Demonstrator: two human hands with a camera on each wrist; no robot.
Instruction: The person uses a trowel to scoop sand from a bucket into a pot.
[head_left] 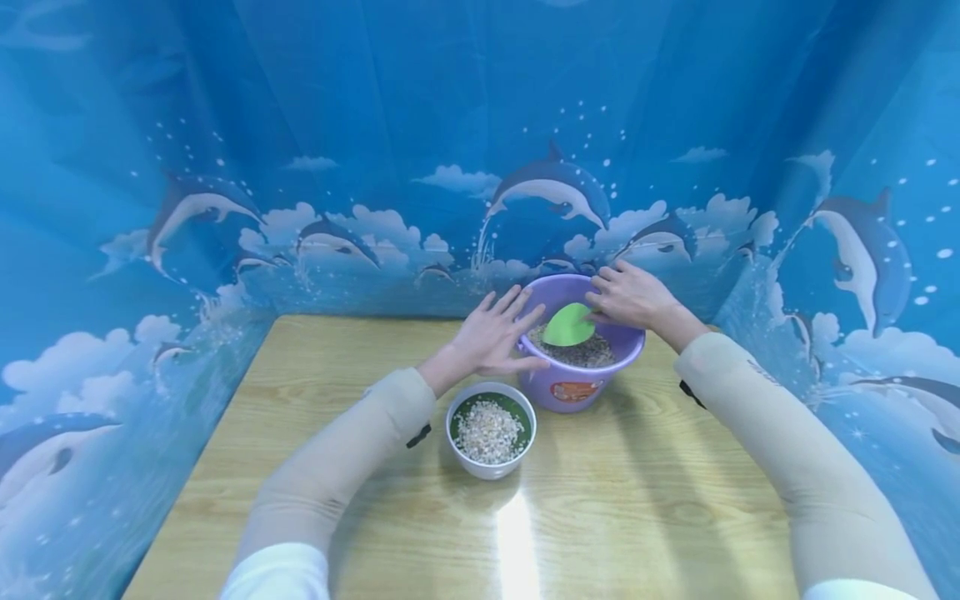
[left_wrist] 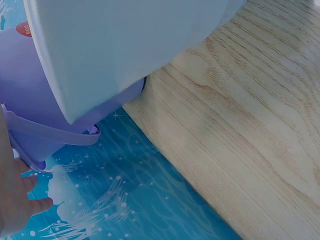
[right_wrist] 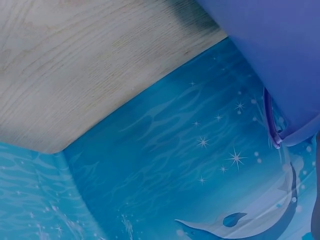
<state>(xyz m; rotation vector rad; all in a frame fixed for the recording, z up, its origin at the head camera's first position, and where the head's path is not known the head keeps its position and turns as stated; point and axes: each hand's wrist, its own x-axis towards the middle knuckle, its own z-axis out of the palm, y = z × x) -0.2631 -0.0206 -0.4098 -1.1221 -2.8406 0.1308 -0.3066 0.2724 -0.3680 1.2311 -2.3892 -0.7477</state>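
Note:
A purple bucket point(head_left: 536, 383) with an orange label stands at the back of the table, grey-brown gravel point(head_left: 588, 354) in its bottom. My right hand point(head_left: 632, 296) reaches over its far right rim and grips a green scoop point(head_left: 567, 325), whose blade lies over the gravel; the handle is hidden by the fingers. My left hand point(head_left: 498, 335) lies at the bucket's left rim with its fingers spread. Just below that hand sits a white bowl point(head_left: 486, 472), green inside, with pale gravel point(head_left: 489, 432) in it. In the left wrist view the bowl point(left_wrist: 135, 40) overlaps the bucket point(left_wrist: 20, 75).
The wooden table point(head_left: 637, 517) ends just behind the bucket. A blue curtain point(head_left: 420, 108) printed with dolphins hangs at the back and both sides. The bucket's purple handle point(left_wrist: 55, 133) hangs down on its outside.

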